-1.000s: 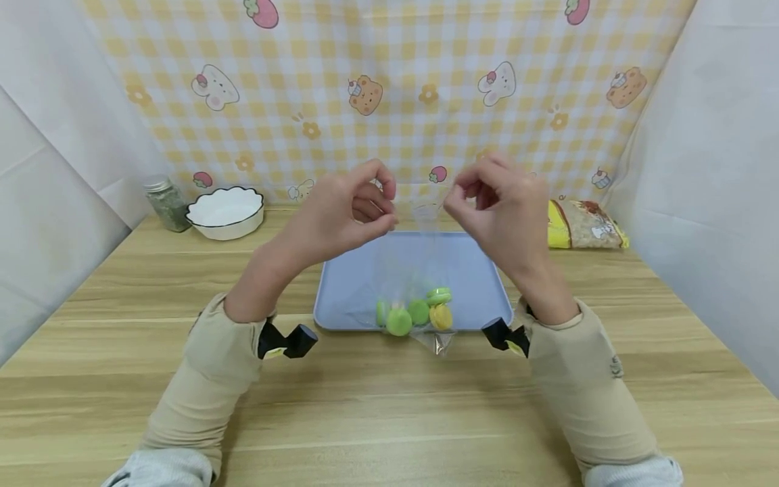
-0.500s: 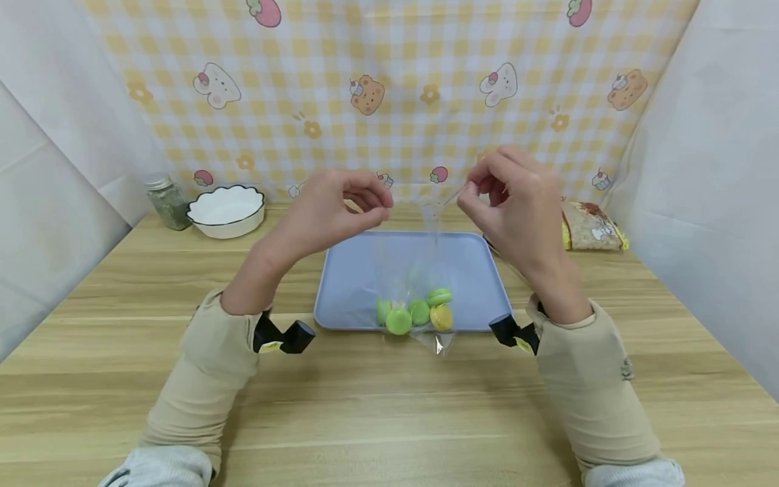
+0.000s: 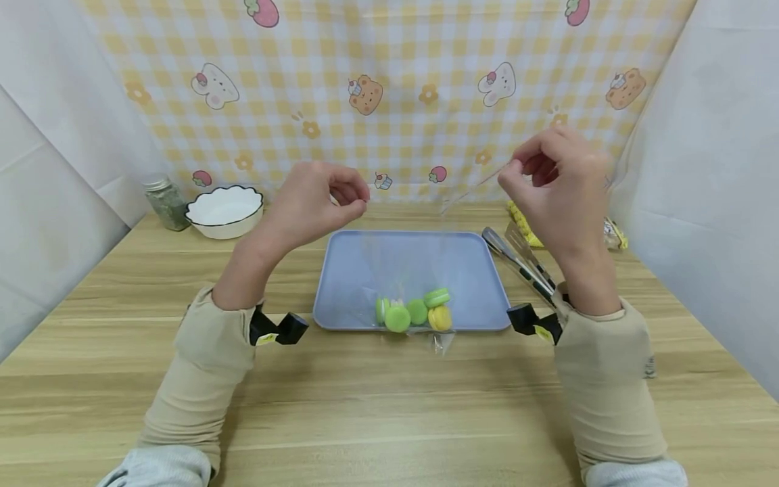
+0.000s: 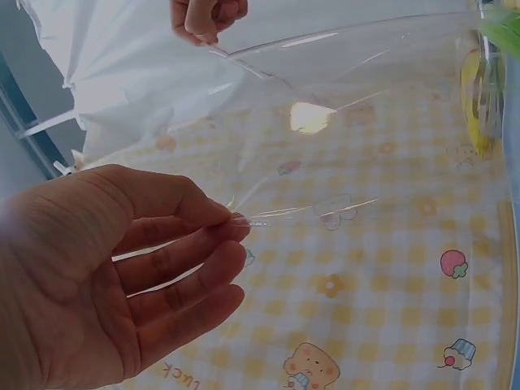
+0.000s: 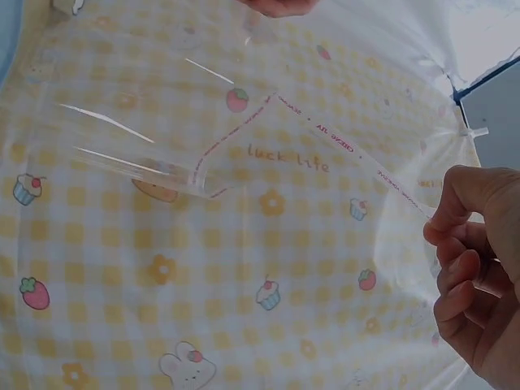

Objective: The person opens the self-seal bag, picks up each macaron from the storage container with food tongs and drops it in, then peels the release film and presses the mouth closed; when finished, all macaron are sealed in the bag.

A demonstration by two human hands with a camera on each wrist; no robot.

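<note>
A clear plastic bag (image 3: 402, 260) hangs over the blue tray (image 3: 341, 270), with several green macarons (image 3: 397, 318) and a yellow macaron (image 3: 440, 318) at its bottom. My left hand (image 3: 319, 201) pinches the bag's upper edge between thumb and index finger, as the left wrist view shows. A thin clear strip with red print (image 5: 349, 154) runs taut from the bag's mouth up to my right hand (image 3: 560, 186), which pinches its end. Part of the strip is still on the bag's edge in the right wrist view. The bag's transparent sides are hard to trace.
A white scalloped bowl (image 3: 224, 213) and a lidded glass jar (image 3: 166, 203) stand at the back left. Metal tongs (image 3: 517, 257) and a slotted utensil (image 3: 523, 243) lie right of the tray. A yellow package (image 3: 523, 223) is partly hidden behind my right hand.
My right hand has moved right and up, drawing out more of the strip. My left hand has shifted left with the bag's edge. The tongs have come into sight.
</note>
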